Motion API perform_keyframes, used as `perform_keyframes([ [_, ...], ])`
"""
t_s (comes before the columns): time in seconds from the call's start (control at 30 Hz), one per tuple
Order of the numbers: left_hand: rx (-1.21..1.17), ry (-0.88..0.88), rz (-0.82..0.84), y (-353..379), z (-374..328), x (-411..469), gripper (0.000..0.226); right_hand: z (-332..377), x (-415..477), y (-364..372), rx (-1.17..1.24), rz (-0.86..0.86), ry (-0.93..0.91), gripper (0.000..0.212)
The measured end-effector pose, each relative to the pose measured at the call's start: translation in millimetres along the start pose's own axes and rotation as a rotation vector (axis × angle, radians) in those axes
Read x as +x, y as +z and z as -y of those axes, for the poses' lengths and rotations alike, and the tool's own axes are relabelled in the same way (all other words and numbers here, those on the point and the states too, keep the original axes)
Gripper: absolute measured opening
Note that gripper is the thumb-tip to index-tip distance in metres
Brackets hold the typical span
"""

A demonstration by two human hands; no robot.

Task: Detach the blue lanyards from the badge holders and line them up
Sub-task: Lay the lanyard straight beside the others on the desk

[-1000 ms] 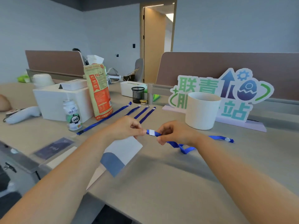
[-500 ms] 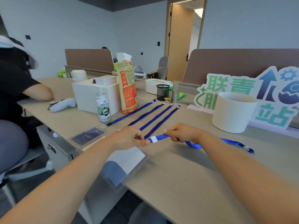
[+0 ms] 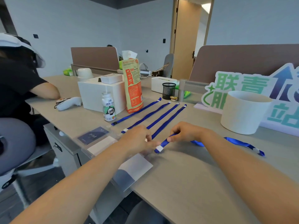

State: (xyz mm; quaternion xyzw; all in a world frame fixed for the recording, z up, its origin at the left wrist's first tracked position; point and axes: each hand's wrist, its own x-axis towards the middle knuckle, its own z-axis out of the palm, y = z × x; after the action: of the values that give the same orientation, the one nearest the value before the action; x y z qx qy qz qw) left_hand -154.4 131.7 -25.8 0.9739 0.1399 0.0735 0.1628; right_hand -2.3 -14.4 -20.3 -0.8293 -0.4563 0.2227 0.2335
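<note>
Desk (image 3: 186, 188): grey worktop spread beneath both hands.
White pot (image 3: 242, 113): stands beyond the right hand; its inside is hidden from this angle, so its contents cannot be told.
Tissue pack (image 3: 132, 88): upright well past the left hand, one tissue poking from its open top.
Row of four lanyards (image 3: 163, 116): straight and parallel just beyond the hands, evidently the finished ones.
Fifth lanyard (image 3: 163, 143): stretched between the hands, tail trailing out past the right wrist, apparently being drawn taut to lie beside the row.
Badge holders (image 3: 132, 168): clear sleeves under and just left of the left wrist, cards inside, set aside at the desk edge.
Left hand (image 3: 137, 139): fingertips closed on the strap by its white tab, though blur softens the grip.
Right hand (image 3: 184, 132): thumb and finger pinch the strap further along.
Mesh cup (image 3: 168, 90): far beyond the hands; nothing shows above its rim.
</note>
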Motion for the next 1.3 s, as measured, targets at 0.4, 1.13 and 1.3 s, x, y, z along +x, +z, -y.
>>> perform_keyframes([
  [0.4,-0.311,0.017,0.335,1.1,-26.7,45.9,0.036,-4.6,0.7,-22.6,0.049,0.042,-0.078,0.016],
  [1.13,-0.316,0.062,0.491,-4.3,-35.8,70.8,0.008,-40.9,-19.8,-60.2,0.215,-0.002,0.099,0.017],
  [1.3,-0.451,0.043,0.472,1.6,-47.5,71.5,0.031,-42.9,-22.2,-58.7,0.346,-0.023,0.122,0.019],
])
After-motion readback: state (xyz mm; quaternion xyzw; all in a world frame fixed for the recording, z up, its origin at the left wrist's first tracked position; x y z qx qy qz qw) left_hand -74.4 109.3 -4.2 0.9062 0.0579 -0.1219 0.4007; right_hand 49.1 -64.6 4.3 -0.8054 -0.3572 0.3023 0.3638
